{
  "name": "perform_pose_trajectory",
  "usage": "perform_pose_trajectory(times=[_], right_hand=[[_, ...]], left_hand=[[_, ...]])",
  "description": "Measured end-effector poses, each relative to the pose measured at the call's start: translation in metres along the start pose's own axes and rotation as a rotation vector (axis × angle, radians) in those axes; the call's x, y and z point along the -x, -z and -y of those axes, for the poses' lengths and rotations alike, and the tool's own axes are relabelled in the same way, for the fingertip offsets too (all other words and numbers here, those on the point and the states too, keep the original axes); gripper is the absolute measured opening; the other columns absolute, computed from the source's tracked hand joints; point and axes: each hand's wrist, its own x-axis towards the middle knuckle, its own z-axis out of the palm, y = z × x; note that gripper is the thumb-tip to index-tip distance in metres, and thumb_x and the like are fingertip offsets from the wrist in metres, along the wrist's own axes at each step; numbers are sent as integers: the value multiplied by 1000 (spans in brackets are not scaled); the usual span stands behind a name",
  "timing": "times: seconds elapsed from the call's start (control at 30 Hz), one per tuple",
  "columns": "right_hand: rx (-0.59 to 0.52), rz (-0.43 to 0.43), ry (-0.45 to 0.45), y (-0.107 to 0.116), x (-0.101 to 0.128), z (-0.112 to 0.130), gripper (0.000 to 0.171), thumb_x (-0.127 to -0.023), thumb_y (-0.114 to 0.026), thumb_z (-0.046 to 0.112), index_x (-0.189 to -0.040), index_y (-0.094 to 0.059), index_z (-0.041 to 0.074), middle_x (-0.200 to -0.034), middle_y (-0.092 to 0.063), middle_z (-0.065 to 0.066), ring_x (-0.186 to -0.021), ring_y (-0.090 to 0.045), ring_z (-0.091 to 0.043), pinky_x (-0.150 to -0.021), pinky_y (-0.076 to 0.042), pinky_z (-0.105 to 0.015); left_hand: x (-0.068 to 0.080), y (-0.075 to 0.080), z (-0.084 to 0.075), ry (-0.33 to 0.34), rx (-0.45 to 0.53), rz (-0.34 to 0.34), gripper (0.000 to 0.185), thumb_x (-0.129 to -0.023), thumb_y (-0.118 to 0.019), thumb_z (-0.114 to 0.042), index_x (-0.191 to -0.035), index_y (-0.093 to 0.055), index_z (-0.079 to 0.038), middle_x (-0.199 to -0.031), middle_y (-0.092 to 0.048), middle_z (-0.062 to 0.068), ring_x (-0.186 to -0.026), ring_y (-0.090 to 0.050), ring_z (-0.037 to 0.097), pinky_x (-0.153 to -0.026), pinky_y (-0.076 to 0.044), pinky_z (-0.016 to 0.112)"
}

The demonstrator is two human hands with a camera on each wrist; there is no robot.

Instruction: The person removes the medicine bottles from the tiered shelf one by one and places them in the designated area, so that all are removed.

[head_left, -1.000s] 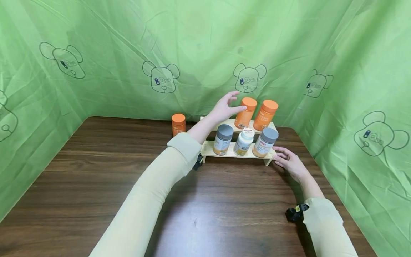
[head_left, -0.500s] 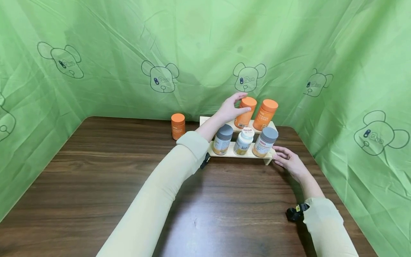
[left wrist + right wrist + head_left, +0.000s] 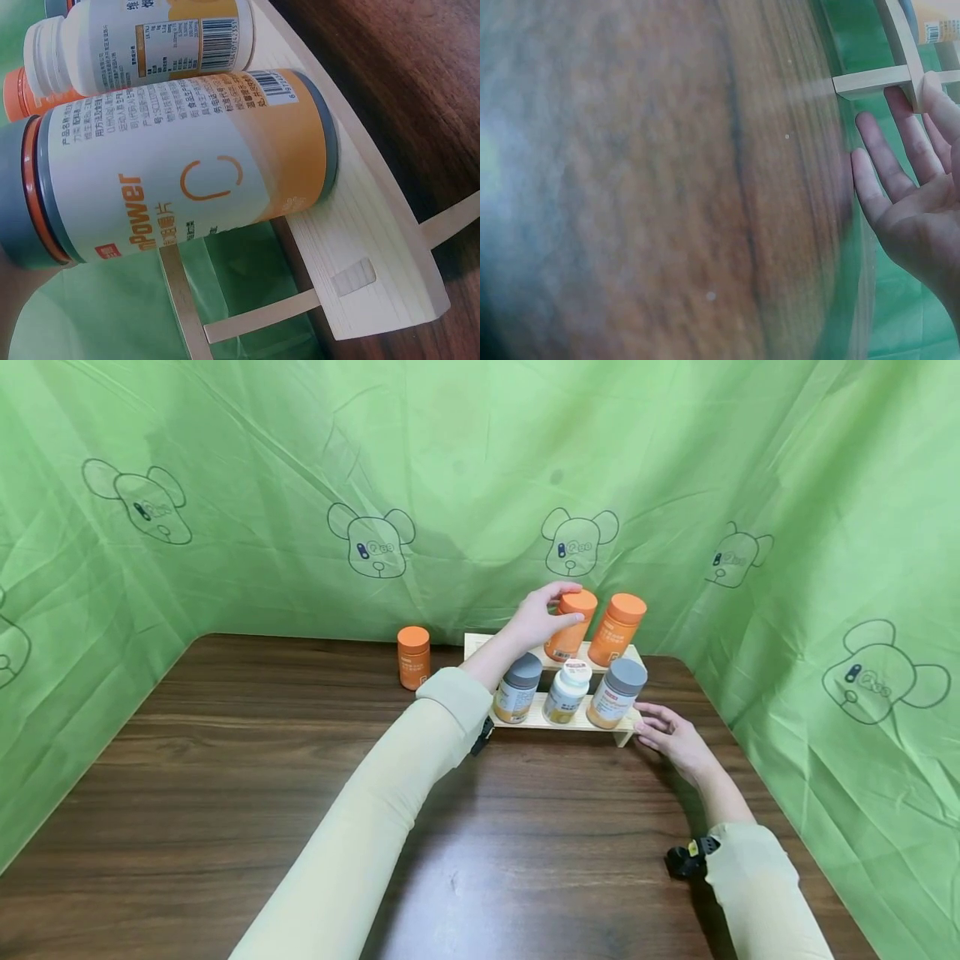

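My left hand [image 3: 534, 620] reaches over a two-tier wooden rack [image 3: 476, 643] and grips an orange bottle [image 3: 568, 642] near its cap, thumb in front and fingers behind. That bottle stands on the upper tier beside another orange bottle [image 3: 617, 632]. On the lower tier are a grey-capped bottle [image 3: 514, 697], a white bottle [image 3: 567, 695] and a second grey-capped bottle [image 3: 616, 697]. My right hand [image 3: 675, 743] pinches the rack's right end between thumb and fingers; in the right wrist view its other fingers extend loosely. The left wrist view shows only bottles and rack, not the fingers' grip.
A third orange bottle [image 3: 414, 660] stands on the brown wooden table [image 3: 225, 793], left of the rack. Green cloth [image 3: 465, 460] with bear-head drawings hangs behind and at both sides, close behind the upper tier.
My left hand has moved right onto the left orange bottle on the upper tier, and its fingers have closed in around it. My right hand has stayed at the rack's end.
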Motion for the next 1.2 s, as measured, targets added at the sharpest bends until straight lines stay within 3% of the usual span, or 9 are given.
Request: perform_pose_trajectory(times=[0.67, 1.2], right_hand=[[-6, 6, 6, 0, 0, 0, 49, -93, -58, 10, -137, -38, -1, -104, -65, 11, -96, -62, -1, -88, -51, -25], [-8, 19, 10, 0, 1, 0, 49, -94, -56, 8, -138, -37, -3, -104, -66, 11, -96, -62, 0, -88, -51, -24]], left_hand=[[9, 14, 2, -13, 40, -81, 48, -85, -71, -26, -130, -54, -23, -132, -55, -4, -115, -54, 17, -93, -47, 30], [22, 31, -16, -18, 46, -102, 50, -84, -72, -26, -130, -55, -25, -132, -54, -8, -115, -54, 16, -91, -48, 30]])
